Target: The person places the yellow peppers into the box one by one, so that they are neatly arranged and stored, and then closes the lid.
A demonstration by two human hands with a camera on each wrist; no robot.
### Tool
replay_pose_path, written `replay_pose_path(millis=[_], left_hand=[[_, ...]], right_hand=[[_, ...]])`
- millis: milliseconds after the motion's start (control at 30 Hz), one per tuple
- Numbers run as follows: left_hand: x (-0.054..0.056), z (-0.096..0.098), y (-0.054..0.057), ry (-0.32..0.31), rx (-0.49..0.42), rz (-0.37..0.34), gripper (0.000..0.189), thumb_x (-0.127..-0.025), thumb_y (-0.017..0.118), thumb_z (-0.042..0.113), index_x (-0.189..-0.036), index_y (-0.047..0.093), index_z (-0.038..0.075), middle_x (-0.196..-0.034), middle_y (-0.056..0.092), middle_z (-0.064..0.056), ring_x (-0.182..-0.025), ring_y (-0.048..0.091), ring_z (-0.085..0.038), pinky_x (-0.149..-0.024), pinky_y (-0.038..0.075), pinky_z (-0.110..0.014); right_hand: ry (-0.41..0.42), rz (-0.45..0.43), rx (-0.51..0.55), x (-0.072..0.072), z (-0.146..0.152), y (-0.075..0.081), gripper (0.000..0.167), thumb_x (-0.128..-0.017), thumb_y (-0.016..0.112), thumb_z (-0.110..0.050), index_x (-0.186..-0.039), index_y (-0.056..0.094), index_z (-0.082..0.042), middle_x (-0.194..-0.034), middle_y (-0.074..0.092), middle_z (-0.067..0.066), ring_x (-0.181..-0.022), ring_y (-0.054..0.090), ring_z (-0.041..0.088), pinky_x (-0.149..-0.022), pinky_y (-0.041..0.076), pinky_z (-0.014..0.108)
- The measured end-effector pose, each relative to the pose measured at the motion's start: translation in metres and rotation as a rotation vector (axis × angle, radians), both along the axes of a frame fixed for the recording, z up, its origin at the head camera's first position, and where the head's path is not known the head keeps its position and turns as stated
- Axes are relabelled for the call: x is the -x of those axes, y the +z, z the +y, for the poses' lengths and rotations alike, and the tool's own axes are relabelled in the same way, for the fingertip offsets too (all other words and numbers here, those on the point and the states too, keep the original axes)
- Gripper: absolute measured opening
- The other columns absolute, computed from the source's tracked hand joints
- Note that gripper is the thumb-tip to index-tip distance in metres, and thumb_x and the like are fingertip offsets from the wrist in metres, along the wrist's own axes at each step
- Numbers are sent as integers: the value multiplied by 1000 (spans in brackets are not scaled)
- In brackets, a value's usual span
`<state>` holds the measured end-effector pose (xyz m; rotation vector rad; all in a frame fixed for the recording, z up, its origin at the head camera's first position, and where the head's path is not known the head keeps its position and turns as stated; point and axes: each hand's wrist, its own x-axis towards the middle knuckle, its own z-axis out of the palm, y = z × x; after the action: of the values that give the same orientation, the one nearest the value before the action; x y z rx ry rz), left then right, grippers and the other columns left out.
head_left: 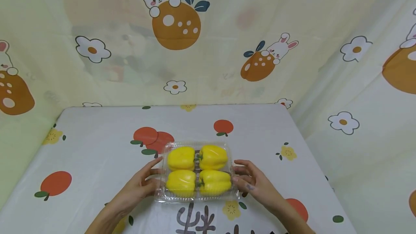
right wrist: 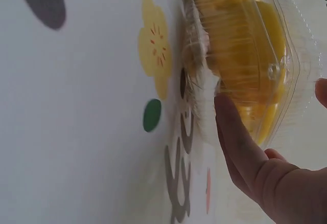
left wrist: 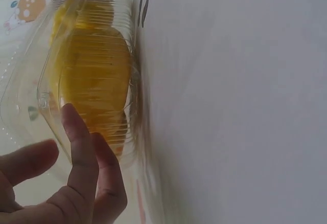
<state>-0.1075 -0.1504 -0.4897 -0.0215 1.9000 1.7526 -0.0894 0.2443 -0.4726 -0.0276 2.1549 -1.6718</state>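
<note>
A clear plastic clamshell box (head_left: 212, 200) with a ribbed base rests on the table, its lid down. Inside it lie several yellow bell peppers (head_left: 181, 159) in two rows, stems turned inward. My left hand (head_left: 139, 185) is at the box's left side. In the left wrist view, its fingertips (left wrist: 71, 119) touch the side wall while the thumb (left wrist: 36, 160) stands apart. On the opposite side is my right hand (head_left: 255, 183), fingers extended. The right wrist view shows a fingertip (right wrist: 227, 114) against the ribbed wall and the thumb (right wrist: 322, 92) off the box.
A white tablecloth (head_left: 97, 147) printed with red fruit, yellow flowers and dark lettering covers the table. Behind it and along both sides hang cream curtains (head_left: 214, 64) with rabbit and flower prints. The table's far edge runs along the foot of the back curtain.
</note>
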Motion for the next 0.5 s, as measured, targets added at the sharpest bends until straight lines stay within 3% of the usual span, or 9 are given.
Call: replay_pose_path(millis=[167, 267, 367, 500], left_hand=[[-2, 1, 3, 61, 61, -49, 61, -109, 56, 23, -166, 34, 30, -154, 50, -18, -114, 62, -23, -92, 63, -32], [-4, -1, 5, 68, 72, -71, 58, -110, 55, 33, -165, 36, 28, -153, 52, -16, -116, 63, -23, -94, 63, -34], [-6, -5, 6, 24, 77, -63, 67, -107, 61, 40, -166, 34, 24, -154, 50, -17, -116, 64, -23, -95, 64, -37], [-6, -11, 5, -74, 40, -41, 82, -101, 71, 34, -168, 27, 15, -157, 44, -23, -115, 66, -23, -96, 64, -37]], right_hand=[[6, -37, 28, -1, -1, -3, 66, -104, 67, -30, -159, 36, -10, -152, 54, 26, -119, 68, 21, -88, 62, 32], [31, -29, 59, -1, 0, -3, 66, -106, 65, -27, -160, 35, -5, -151, 54, 29, -114, 69, 18, -86, 63, 32], [57, -13, 87, -1, 1, -2, 66, -106, 64, -25, -160, 33, -1, -150, 53, 31, -108, 71, 16, -83, 64, 31], [68, -2, 93, 0, 3, -1, 66, -107, 63, -24, -160, 34, 2, -149, 53, 32, -104, 72, 15, -81, 64, 29]])
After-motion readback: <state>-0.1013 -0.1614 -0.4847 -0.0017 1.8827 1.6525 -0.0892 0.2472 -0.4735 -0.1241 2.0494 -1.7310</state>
